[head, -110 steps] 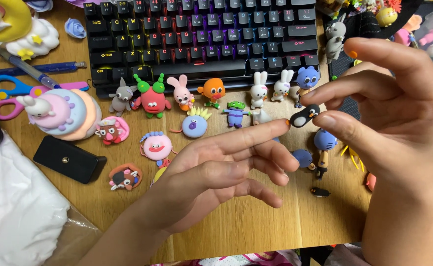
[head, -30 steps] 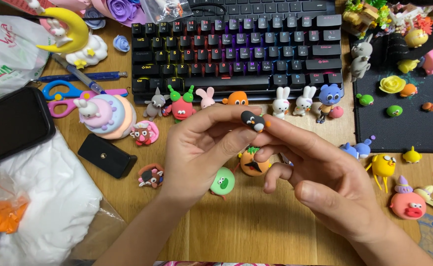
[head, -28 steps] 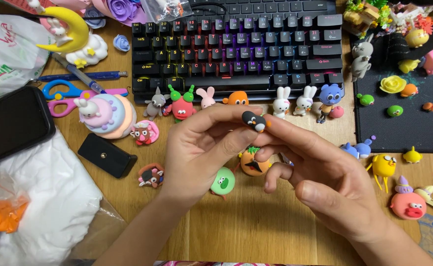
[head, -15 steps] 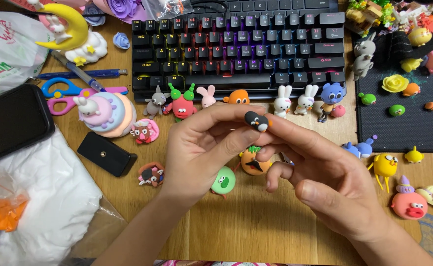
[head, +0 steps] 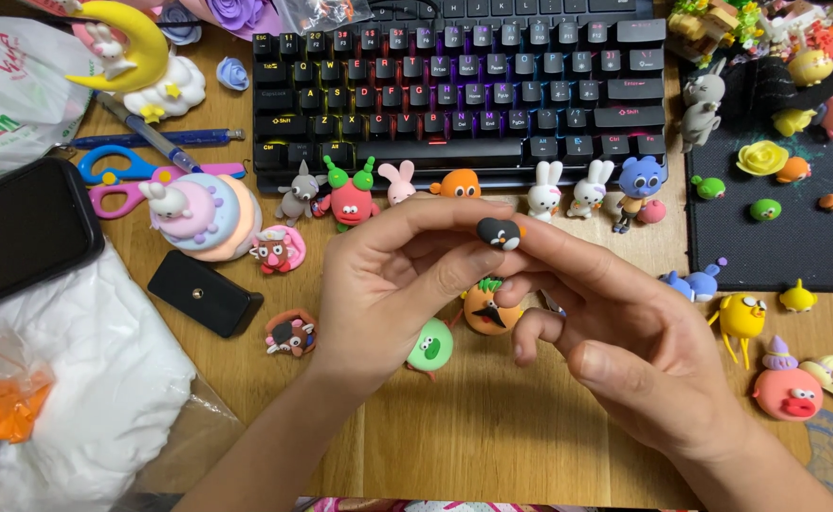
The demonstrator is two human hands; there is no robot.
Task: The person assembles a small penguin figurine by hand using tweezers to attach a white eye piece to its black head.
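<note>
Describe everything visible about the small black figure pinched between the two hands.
The small black figure is a rounded lump that looks like modelling clay, matte black with a white patch and a tiny orange bit at its right edge. It is held in the air above the wooden table, in front of the keyboard. The left hand pinches it from the left and below with its fingertips; the right hand touches it from the right. Finer details are too small to tell.

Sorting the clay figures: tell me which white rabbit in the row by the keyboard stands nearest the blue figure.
The right-hand white clay rabbit, directly beside the blue clay figure; the other white rabbit stands left of it.
</note>
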